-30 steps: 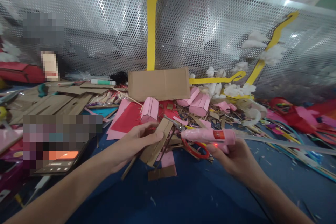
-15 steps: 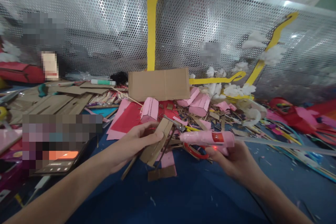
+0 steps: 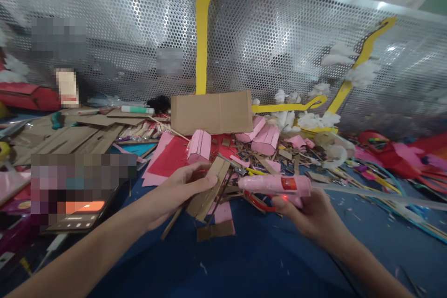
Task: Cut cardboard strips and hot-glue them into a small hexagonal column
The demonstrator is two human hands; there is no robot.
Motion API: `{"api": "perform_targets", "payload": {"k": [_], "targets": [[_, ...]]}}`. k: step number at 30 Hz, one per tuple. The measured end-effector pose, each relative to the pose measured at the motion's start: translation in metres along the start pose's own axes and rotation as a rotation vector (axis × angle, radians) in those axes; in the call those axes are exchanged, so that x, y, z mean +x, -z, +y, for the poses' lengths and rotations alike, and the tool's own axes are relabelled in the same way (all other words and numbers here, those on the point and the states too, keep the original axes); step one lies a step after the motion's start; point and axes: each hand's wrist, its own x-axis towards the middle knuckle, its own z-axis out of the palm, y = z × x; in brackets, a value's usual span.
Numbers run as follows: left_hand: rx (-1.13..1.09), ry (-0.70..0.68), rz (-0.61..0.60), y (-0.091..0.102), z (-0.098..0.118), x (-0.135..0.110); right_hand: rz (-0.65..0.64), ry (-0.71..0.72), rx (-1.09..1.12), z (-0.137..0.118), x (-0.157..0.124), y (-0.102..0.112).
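Observation:
My left hand (image 3: 181, 191) grips a folded strip of brown cardboard (image 3: 209, 193), thumb on top and fingers behind it. In my right hand (image 3: 310, 212) is a pink hot glue gun (image 3: 272, 184) with a small red light glowing. Its nozzle points left at the cardboard, a short gap away. A clear glue stick (image 3: 363, 191) juts from the gun's rear. Below the gun, red-handled scissors (image 3: 258, 202) lie partly hidden among scraps. Just beyond my left hand sits a pink paper box shape (image 3: 199, 146).
Behind stands a perforated metal panel (image 3: 244, 28) with a yellow strip (image 3: 201, 42) before it. A cardboard box (image 3: 211, 112) sits at mid-table. To the left lie a phone (image 3: 75, 219) and cardboard sheets (image 3: 70, 137); more pink shapes (image 3: 266, 139) and scraps lie right of centre.
The glue gun has shifted very slightly left in my right hand. My left hand and the cardboard strip look unmoved.

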Motion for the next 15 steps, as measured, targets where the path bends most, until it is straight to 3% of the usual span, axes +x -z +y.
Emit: {"api": "perform_targets", "payload": {"k": [3,8,15], "targets": [[0.024,0.009,0.026,-0.0001,0.0003,-0.0001,-0.070,0.047,0.031,-0.0037,0.0017,0.0001],[-0.002,0.005,-0.001,-0.0001,0.0012,-0.0001,0.054,-0.023,0.001,-0.0014,0.0017,-0.0005],[0.015,0.009,0.011,-0.0002,0.0004,-0.0001,-0.071,0.058,0.084,-0.0017,0.0026,0.0001]]}}
